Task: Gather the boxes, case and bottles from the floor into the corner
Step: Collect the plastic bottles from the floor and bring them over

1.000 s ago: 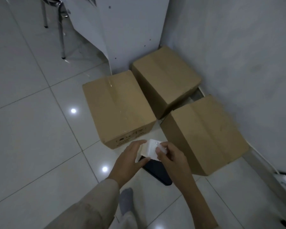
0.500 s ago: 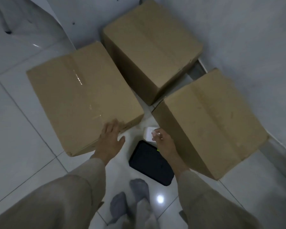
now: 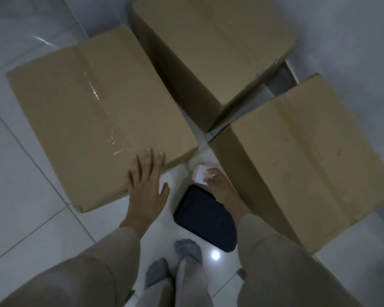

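Observation:
Three brown cardboard boxes stand on the tiled floor by the corner: a left box (image 3: 93,111), a back box (image 3: 213,47) and a right box (image 3: 308,156). My left hand (image 3: 145,185) lies flat with spread fingers on the near corner of the left box. My right hand (image 3: 217,185) holds a small white box (image 3: 198,173) down on the floor in the gap between the boxes, its fingertips curled on it. A dark flat case (image 3: 205,218) lies on the floor just behind that hand.
Grey walls (image 3: 353,41) meet behind the back box. A white cabinet panel (image 3: 93,14) rises at the back left. My socked feet (image 3: 175,262) stand close to the dark case. Open tiled floor (image 3: 20,207) stretches to the left.
I have bent down closer to the boxes. My left hand let go of the white box and moved onto the left box. My right hand lowered the white box to the floor.

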Demonstrator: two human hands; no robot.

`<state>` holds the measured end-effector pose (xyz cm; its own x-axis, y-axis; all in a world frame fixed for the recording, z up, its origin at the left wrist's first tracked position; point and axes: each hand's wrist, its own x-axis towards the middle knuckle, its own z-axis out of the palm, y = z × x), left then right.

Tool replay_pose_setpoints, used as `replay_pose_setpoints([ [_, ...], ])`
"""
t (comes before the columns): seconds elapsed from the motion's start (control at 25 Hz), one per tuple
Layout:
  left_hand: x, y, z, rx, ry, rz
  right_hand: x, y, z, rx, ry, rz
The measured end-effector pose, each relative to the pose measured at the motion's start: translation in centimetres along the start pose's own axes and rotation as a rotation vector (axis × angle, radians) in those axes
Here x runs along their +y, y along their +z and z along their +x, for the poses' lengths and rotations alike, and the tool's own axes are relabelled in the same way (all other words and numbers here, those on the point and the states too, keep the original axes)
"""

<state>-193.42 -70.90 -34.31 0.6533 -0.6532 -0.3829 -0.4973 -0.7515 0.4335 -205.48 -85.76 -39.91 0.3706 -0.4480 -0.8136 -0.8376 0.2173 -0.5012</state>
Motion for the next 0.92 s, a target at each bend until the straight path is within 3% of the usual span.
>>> replay_pose_setpoints([
  [0.16, 0.2, -0.9, -0.3, -0.054, -0.021, -0.065, -2.3, -0.5, -1.9, -0.030, 0.087, 0.119],
  [0.32, 1.4, -3.7, -1.8, -0.087, -0.119, -0.126, -4.7, -1.0, -5.2, -0.035, 0.044, 0.198],
  [0.56, 2.0, -11.7, -6.4, 0.027, -0.219, -0.268, -12.0, -0.6, -12.3, -0.157, -0.113, 0.190],
  [0.92, 2.0, -28.6, -14.6, 0.225, -0.345, -0.424, -26.1, 0.9, -27.9, -0.177, -0.377, 0.083],
])
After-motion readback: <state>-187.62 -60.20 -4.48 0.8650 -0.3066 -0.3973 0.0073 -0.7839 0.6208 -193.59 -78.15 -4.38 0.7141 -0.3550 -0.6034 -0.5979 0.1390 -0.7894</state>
